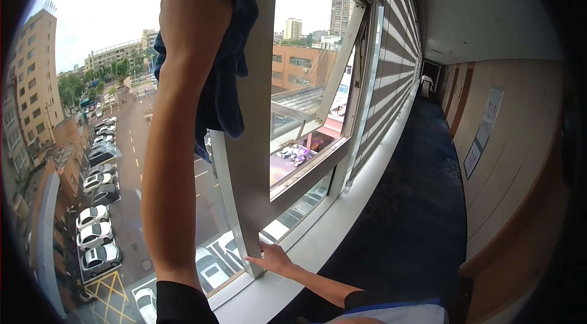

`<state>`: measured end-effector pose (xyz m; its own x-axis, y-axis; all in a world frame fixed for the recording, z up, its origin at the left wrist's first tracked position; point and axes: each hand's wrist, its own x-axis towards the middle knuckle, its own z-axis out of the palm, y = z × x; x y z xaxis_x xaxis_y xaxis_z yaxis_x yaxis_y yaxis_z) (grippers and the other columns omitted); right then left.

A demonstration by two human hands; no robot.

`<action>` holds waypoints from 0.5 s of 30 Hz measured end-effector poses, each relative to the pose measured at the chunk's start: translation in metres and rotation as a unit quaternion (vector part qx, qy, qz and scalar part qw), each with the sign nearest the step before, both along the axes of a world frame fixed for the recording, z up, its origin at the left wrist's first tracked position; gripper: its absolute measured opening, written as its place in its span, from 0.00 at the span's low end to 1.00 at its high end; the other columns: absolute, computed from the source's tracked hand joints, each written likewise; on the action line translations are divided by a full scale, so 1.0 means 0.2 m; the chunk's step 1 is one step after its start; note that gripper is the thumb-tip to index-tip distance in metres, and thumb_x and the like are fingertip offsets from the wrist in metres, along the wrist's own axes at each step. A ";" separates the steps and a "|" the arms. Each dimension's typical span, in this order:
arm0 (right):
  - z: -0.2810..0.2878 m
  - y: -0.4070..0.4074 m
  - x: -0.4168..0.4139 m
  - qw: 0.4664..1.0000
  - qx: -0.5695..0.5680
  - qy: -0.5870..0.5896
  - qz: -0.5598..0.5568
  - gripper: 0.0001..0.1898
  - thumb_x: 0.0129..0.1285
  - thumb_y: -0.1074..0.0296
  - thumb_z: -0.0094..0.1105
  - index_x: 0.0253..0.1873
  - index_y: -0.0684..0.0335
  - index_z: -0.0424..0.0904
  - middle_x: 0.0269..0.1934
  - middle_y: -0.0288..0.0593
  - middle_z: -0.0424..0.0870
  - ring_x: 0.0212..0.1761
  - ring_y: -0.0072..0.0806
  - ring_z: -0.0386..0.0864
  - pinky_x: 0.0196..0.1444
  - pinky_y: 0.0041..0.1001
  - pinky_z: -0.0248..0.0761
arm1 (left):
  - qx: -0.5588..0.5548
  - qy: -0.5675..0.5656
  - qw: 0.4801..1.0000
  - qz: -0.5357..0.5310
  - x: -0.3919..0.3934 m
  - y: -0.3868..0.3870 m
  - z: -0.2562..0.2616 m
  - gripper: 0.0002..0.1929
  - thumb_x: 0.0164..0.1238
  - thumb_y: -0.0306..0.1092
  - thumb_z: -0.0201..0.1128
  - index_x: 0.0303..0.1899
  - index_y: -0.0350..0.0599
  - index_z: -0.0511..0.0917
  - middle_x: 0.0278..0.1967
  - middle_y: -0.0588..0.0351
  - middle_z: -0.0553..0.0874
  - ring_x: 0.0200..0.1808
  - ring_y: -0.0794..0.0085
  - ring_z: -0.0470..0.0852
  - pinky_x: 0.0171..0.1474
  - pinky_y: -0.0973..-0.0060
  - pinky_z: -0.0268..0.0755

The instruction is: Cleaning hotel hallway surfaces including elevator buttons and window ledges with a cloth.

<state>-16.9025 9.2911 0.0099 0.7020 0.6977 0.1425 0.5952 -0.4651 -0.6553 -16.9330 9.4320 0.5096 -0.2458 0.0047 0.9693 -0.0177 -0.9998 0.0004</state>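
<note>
My left hand (pixel 195 12), raised high on the left, grips a bunched dark blue cloth (pixel 229 94) whose folds hang below the wrist. The cloth lies in front of a large window pane and overlaps the left side of a light grey vertical window post (pixel 252 94); whether it touches the glass I cannot tell. Low down, my right hand (pixel 275 258) holds the foot of this post, thumb across its front, other fingers partly hidden. Just below it runs the white windowsill (pixel 312 250).
Right of the post, a hinged window sash (pixel 337 67) is tilted outward. Striped blinds (pixel 390 58) hang beyond it. A dark-carpeted corridor (pixel 403 177) runs along a panelled wall (pixel 513 140). Outside, far below, parked cars (pixel 96 234) line a lot.
</note>
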 end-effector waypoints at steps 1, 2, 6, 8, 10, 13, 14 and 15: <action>0.02 -0.01 0.03 1.000 -0.008 0.005 0.008 0.33 0.62 0.36 0.65 0.53 0.66 0.81 0.39 0.57 0.88 0.46 0.51 0.87 0.52 0.42 0.79 | 0.039 -0.037 0.998 0.023 0.01 -0.01 -0.07 0.17 0.59 0.30 0.66 0.51 0.37 0.85 0.49 0.38 0.83 0.53 0.44 0.82 0.53 0.52 0.80; 0.03 -0.02 0.06 1.000 0.007 0.014 0.026 0.32 0.63 0.37 0.64 0.53 0.65 0.81 0.40 0.56 0.88 0.46 0.52 0.87 0.52 0.42 0.79 | 0.042 -0.018 0.998 0.037 0.00 -0.05 -0.18 0.19 0.58 0.30 0.69 0.52 0.37 0.85 0.50 0.40 0.82 0.53 0.46 0.82 0.54 0.52 0.79; 0.10 -0.12 0.16 0.994 -0.026 0.023 0.103 0.28 0.68 0.40 0.59 0.55 0.63 0.84 0.42 0.54 0.89 0.48 0.50 0.87 0.54 0.39 0.78 | 0.101 0.049 0.990 0.087 -0.09 -0.08 -0.48 0.25 0.53 0.32 0.75 0.54 0.37 0.82 0.52 0.46 0.79 0.54 0.49 0.79 0.57 0.55 0.77; 0.18 -0.14 0.27 0.976 -0.102 -0.021 0.190 0.28 0.70 0.39 0.55 0.52 0.63 0.85 0.41 0.55 0.89 0.47 0.50 0.87 0.54 0.40 0.78 | 0.120 0.122 0.981 0.088 -0.14 -0.08 -0.52 0.29 0.50 0.32 0.77 0.56 0.37 0.80 0.52 0.47 0.78 0.54 0.50 0.79 0.58 0.57 0.75; 0.31 -0.17 0.38 0.955 -0.139 -0.043 0.257 0.31 0.71 0.36 0.51 0.48 0.65 0.86 0.39 0.56 0.89 0.46 0.50 0.87 0.52 0.41 0.78 | 0.146 0.123 0.968 0.165 -0.16 -0.10 -0.50 0.30 0.48 0.32 0.78 0.57 0.37 0.79 0.53 0.46 0.78 0.55 0.50 0.78 0.57 0.57 0.75; 0.42 -0.15 0.40 0.934 -0.129 -0.038 0.331 0.35 0.70 0.33 0.50 0.44 0.68 0.86 0.35 0.58 0.88 0.45 0.49 0.87 0.49 0.41 0.79 | 0.169 0.127 0.943 0.256 -0.17 -0.16 -0.44 0.32 0.47 0.34 0.77 0.57 0.38 0.77 0.55 0.46 0.76 0.56 0.50 0.76 0.54 0.59 0.76; 0.44 -0.12 0.42 0.925 -0.147 -0.041 0.348 0.37 0.69 0.31 0.49 0.43 0.69 0.86 0.34 0.59 0.87 0.44 0.49 0.87 0.48 0.42 0.79 | 0.163 0.145 0.920 0.325 -0.17 -0.21 -0.44 0.31 0.48 0.35 0.77 0.57 0.39 0.77 0.55 0.47 0.75 0.56 0.50 0.76 0.53 0.59 0.76; 0.36 -0.13 0.41 0.911 -0.137 -0.094 0.379 0.40 0.66 0.28 0.51 0.49 0.72 0.83 0.35 0.61 0.87 0.40 0.50 0.88 0.45 0.41 0.80 | 0.153 0.156 0.894 0.391 -0.15 -0.27 -0.42 0.30 0.50 0.37 0.76 0.57 0.39 0.78 0.55 0.47 0.75 0.55 0.51 0.76 0.53 0.60 0.76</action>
<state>-16.8196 9.2650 0.0824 -0.0138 0.9990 -0.0415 0.9033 -0.0053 -0.4291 -16.9635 9.3783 0.4264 0.2248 -0.3284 0.9174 0.6392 -0.6609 -0.3932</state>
